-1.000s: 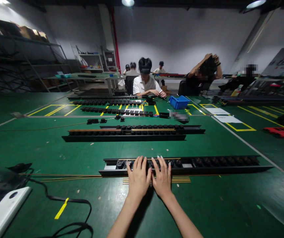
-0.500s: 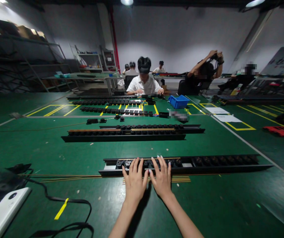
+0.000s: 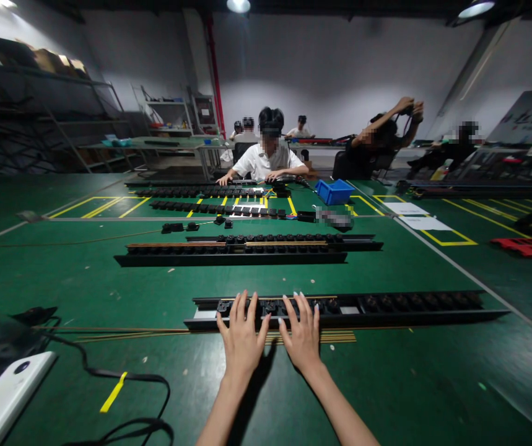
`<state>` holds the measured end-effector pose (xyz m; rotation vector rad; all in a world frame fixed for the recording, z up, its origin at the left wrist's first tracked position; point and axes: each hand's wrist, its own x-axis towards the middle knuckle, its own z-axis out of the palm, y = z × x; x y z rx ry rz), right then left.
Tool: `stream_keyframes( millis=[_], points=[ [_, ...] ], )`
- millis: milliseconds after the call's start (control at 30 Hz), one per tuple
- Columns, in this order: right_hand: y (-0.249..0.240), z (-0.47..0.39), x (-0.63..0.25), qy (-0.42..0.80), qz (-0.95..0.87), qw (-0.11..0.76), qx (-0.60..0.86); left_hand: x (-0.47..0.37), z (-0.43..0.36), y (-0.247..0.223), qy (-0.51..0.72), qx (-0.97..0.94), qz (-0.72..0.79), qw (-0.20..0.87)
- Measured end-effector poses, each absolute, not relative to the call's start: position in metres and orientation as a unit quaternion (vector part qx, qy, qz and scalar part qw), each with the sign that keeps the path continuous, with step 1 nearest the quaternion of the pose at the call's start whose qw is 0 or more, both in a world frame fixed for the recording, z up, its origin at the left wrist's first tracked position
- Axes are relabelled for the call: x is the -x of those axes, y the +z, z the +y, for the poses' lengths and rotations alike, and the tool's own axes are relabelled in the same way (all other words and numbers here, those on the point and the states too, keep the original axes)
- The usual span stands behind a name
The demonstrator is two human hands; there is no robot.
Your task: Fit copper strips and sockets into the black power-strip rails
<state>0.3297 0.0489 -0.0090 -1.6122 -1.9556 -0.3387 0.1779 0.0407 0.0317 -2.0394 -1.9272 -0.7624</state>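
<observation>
A long black channel with a row of round black parts lies across the green table. My left hand rests with spread fingers over the channel's left part, fingertips at the black parts inside. Just to its right, my right hand lies over the same channel, its fingers also apart. Neither hand grips anything. Thin brass-coloured rods lie along the channel's near side, partly hidden under both hands. Longer thin rods stretch out to the left.
Farther back lie another black channel assembly, a black segmented strip, a blue bin and white papers. A white phone and black cable are at the left. A person sits opposite.
My left hand has slid a little to the left along the channel, widening the space between my hands. My right hand has barely moved. The person opposite has shifted their arms.
</observation>
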Motion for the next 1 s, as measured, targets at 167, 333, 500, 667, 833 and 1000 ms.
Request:
stream_keyframes(
  millis=[167, 333, 500, 667, 833, 1000],
  points=[
    [-0.007, 0.049, -0.329, -0.125, -0.733, 0.281, 0.607, -0.170, 0.043, 0.027, -0.257, 0.694, -0.663, 0.109],
    [-0.009, 0.049, -0.329, -0.130, -0.730, 0.284, 0.608, -0.167, 0.044, 0.025, -0.267, 0.684, -0.670, 0.114],
    [-0.009, 0.049, -0.328, -0.131, -0.728, 0.289, 0.607, -0.165, 0.043, 0.025, -0.271, 0.672, -0.682, 0.103],
    [-0.008, 0.049, -0.328, -0.130, -0.729, 0.283, 0.610, -0.164, 0.044, 0.025, -0.289, 0.658, -0.689, 0.098],
    [-0.008, 0.049, -0.329, -0.128, -0.731, 0.281, 0.609, -0.160, 0.046, 0.022, -0.291, 0.665, -0.682, 0.091],
    [-0.008, 0.048, -0.329, -0.125, -0.733, 0.280, 0.608, -0.157, 0.046, 0.022, -0.284, 0.662, -0.687, 0.097]
  ],
)
